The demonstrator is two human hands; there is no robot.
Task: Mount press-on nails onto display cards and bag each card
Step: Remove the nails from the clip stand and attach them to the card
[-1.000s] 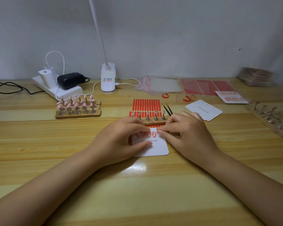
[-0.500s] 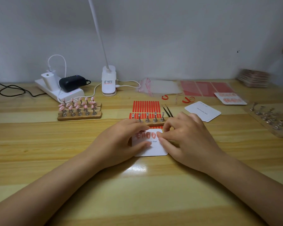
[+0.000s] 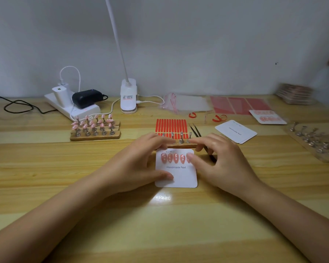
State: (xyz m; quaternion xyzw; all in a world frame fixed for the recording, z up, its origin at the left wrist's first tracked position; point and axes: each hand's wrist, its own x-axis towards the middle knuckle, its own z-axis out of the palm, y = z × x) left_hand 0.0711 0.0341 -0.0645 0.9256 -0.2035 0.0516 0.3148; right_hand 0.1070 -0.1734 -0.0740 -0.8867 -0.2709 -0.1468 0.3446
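Display card (image 3: 179,177) flat on table (image 3: 160,224), centre, five pink nails (image 3: 176,158) in a row near its top. My left hand (image 3: 141,168) pins card's left edge, thumb on it. Right hand (image 3: 222,164) fingers spread, gripping nothing, thumb touching rightmost nail. Wooden stand (image 3: 180,144) just behind card.
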